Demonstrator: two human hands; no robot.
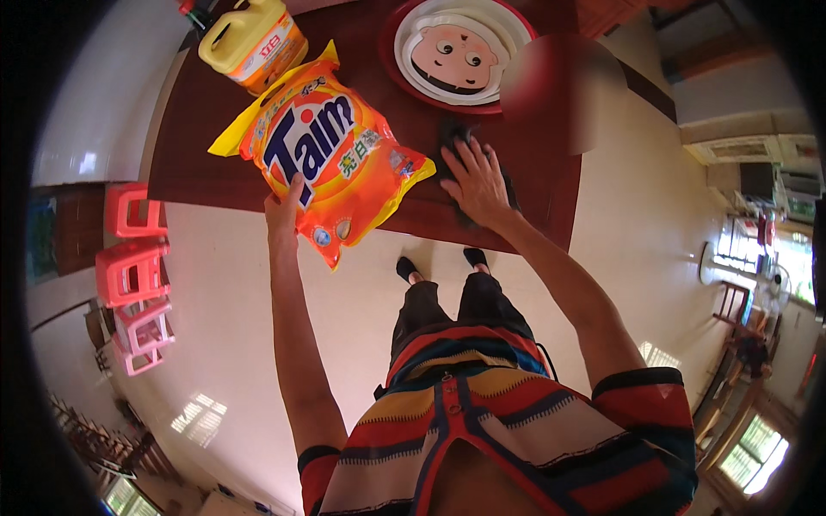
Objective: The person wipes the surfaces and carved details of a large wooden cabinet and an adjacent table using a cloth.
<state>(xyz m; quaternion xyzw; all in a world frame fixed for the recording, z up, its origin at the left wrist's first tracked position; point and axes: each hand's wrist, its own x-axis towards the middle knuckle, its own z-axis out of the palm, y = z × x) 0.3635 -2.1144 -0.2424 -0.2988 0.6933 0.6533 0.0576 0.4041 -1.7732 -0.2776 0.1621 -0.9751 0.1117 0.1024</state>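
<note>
My left hand (284, 206) grips the lower left edge of an orange and yellow plastic bag of Taim laundry detergent (381, 174), its thumb on the printed front. The bag is tilted above the front part of a dark red-brown table (213, 161). To the right of the bag, my right hand (479, 184) lies palm down with fingers spread on a dark cloth (457, 132) on the tabletop. The cloth shows beyond the fingertips and beside the wrist; the rest is hidden under the hand.
At the table's back left stand a yellow plastic jug (258, 45) and a dark bottle with a red cap (193, 14). A red-rimmed round tray (390, 55) holds white dishes and a face-shaped plate (452, 58). A blurred patch covers its right side. Red and pink plastic stools (132, 274) stand at left.
</note>
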